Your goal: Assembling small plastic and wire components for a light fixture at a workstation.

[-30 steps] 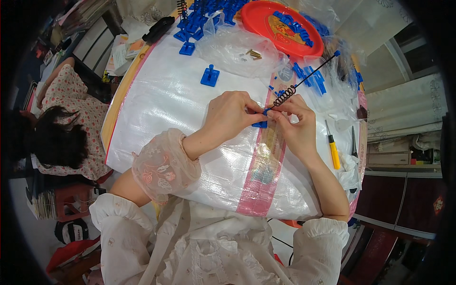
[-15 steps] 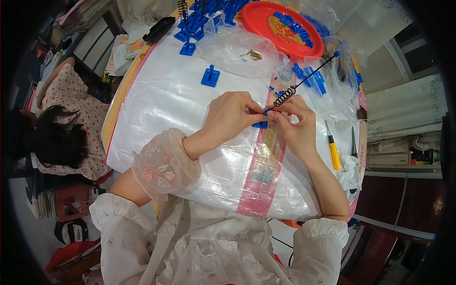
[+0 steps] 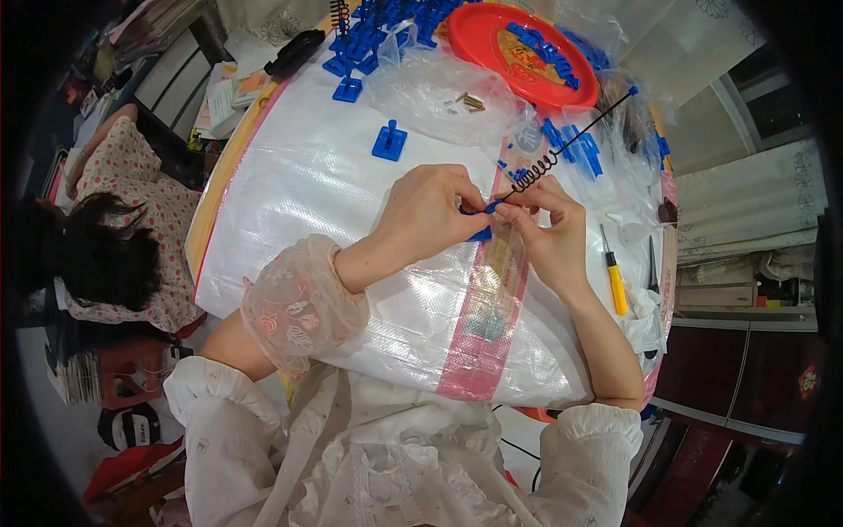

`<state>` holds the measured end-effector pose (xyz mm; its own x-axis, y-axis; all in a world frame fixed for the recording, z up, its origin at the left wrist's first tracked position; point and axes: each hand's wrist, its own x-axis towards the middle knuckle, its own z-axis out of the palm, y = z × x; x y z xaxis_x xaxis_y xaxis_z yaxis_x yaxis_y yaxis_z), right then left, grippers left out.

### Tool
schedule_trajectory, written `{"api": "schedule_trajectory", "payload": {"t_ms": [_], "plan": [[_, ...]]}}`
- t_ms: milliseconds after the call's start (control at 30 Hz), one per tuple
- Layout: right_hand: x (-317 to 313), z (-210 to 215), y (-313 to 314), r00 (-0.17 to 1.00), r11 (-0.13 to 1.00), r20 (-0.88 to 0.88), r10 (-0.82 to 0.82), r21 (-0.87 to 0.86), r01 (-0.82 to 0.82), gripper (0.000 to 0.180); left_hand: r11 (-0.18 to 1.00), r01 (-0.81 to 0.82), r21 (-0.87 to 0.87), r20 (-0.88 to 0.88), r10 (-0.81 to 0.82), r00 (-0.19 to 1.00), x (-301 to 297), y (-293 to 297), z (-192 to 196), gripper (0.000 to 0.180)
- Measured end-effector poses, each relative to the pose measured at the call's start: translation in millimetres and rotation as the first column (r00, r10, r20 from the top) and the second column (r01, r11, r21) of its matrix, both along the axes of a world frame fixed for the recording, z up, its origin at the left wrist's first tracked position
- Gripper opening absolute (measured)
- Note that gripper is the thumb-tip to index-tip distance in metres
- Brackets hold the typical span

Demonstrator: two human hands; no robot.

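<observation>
Gripping left hand (image 3: 436, 208): head view; forearm enters from the lower left, wrist bent over, thumb and forefinger pinched on a small blue fitting (image 3: 494, 208).
Right hand (image 3: 551, 218): forearm rises from the lower right, elbow bent, fingers curled; thumb and forefinger pinch the same fitting from the other side.
Fitting location: between both sets of fingertips, over the pink-edged stripe of the white sheet (image 3: 307, 176) covering the bench (image 3: 204, 224); partly hidden by the fingers.
Black spring wire (image 3: 533, 173): one in hand, coiled low, running straight to the upper right, tilted, ending in one blue tip (image 3: 633, 90).
Blue base (image 3: 480, 234): one, partly visible just below the left fingertips; whether joined to the fitting, cannot tell.
Blue stands: two apart from the heap, one (image 3: 389, 140) beyond the left hand, one (image 3: 348, 89) at the heap's near edge.
Blue heap (image 3: 399, 26): many overlapping pieces; count not possible.
Red plate (image 3: 463, 39): one, carrying several blue pieces, overlapping.
Brass pieces (image 3: 471, 103): a few, close together on clear plastic; exact count unclear.
Yellow-handled screwdriver (image 3: 617, 285): one, lying right of the right hand.
</observation>
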<state>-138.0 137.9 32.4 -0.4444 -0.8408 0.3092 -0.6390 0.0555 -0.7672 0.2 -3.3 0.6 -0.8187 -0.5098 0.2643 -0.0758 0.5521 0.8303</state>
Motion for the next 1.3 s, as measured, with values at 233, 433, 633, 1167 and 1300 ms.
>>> {"api": "schedule_trajectory", "payload": {"t_ms": [233, 433, 633, 1167, 1300], "plan": [[-3.7, -2.3, 2.4, 0.979, 1.000, 0.201, 0.027, 0.008, -0.029, 0.012, 0.990, 0.032, -0.135, -0.062, -0.041, 0.997, 5.0, 0.4, 11.5, 0.016], [-4.0, -5.5, 3.1, 0.944, 0.996, 0.320, 0.074, -0.066, -0.056, 0.011, 0.972, 0.023, -0.234, -0.088, -0.045, 0.995, 10.6, 2.9, 22.4, 0.015], [-3.3, -5.3, 4.2, 0.900, 0.992, 0.422, 0.111, -0.102, -0.074, 0.011, 0.970, 0.032, -0.242, -0.095, -0.056, 0.994, 13.2, 3.8, 27.1, 0.016], [-3.8, -3.7, 4.5, 0.899, 0.995, 0.428, 0.091, -0.071, -0.067, 0.011, 0.971, 0.039, -0.238, -0.100, -0.065, 0.993, 15.0, 3.6, 31.4, 0.015], [-3.3, -2.6, 4.1, 0.902, 0.994, 0.420, 0.098, -0.090, -0.066, 0.011, 0.966, 0.038, -0.256, -0.103, -0.066, 0.992, 15.0, 3.8, 31.9, 0.013]]}}
